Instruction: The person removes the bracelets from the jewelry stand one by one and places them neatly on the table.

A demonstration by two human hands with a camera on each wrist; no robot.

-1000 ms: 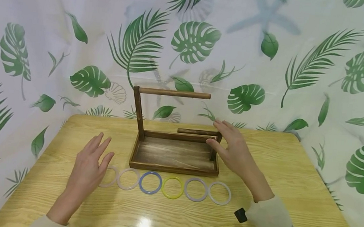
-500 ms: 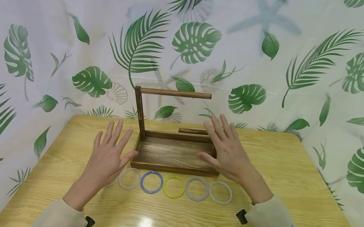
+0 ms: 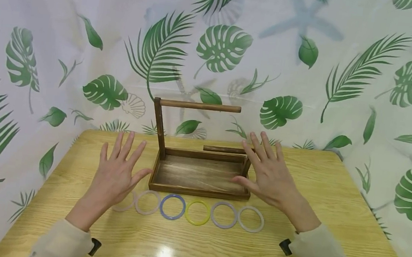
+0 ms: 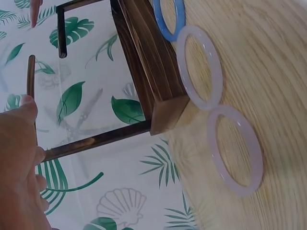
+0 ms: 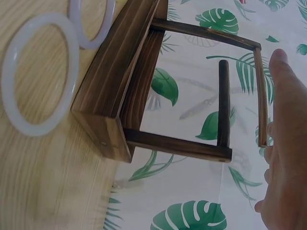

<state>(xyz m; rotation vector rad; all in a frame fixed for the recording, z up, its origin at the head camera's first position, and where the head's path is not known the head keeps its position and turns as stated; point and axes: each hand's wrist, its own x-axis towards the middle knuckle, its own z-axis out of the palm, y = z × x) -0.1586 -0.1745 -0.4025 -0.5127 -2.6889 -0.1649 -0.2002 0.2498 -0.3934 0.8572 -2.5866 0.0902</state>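
Note:
My left hand (image 3: 115, 177), fingers spread, hovers left of a dark wooden stand (image 3: 199, 192) with a shallow tray base and two horizontal bars. On the right, my right hand (image 3: 272, 179) is spread too, overlapping the stand's short post in the head view. Neither hand holds anything. Along the tray's front lies a row of rings: a pale pink ring (image 3: 122, 210) partly behind my left hand, another pink ring (image 3: 146, 213), a blue ring (image 3: 171, 218), a yellow ring (image 3: 196, 224), a lavender ring (image 3: 223, 227) and a white ring (image 3: 249, 230).
The stand and rings are on a light wood-grain table (image 3: 193, 253). Behind it hangs a white cloth (image 3: 218, 83) printed with green leaves. The long upper bar (image 3: 200, 106) rises from the stand's left post; the shorter lower bar (image 3: 222, 149) reaches in from the right.
Both hands have spread their fingers. The left hand rose toward the stand, then drew back slightly left; the right hand shifted a little to the right. The stand and rings stay put.

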